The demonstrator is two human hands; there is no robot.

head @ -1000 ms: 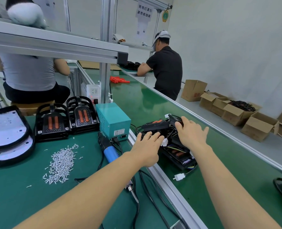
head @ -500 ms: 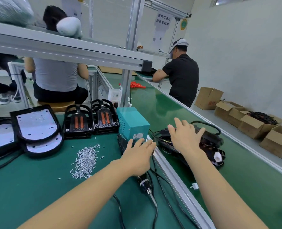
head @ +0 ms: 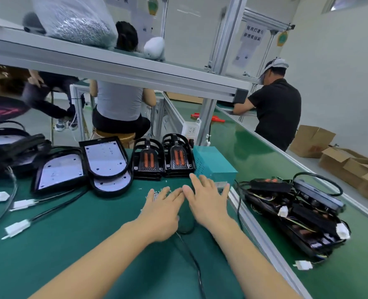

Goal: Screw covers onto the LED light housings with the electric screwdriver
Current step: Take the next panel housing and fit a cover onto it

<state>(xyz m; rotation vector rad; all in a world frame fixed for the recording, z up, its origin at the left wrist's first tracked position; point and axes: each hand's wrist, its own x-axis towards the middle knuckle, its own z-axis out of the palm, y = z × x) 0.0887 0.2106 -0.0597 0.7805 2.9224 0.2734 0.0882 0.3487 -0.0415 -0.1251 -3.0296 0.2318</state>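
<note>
Green matting [head: 71, 244] covers the bench, a soft, high-contrast surface on which small parts stay put and stay visible. Both hands hover flat over its middle: the left hand [head: 161, 212] and right hand [head: 206, 203] lie side by side, fingers straight and spread, holding nothing. Between and beneath them lies the dark body of what is probably the electric screwdriver [head: 185, 221], its cable [head: 191, 260] trailing toward the viewer; the tool is largely hidden. Loose screws [head: 157, 194] sit just under the left fingertips, within immediate reach. Two LED light housings [head: 163, 157] stand side by side at the back, beside the teal power supply [head: 213, 162]; flat covers [head: 105, 160] lie to their left. Wired assemblies [head: 297, 212] rest on the conveyor at right, presumably awaiting transfer.
</note>
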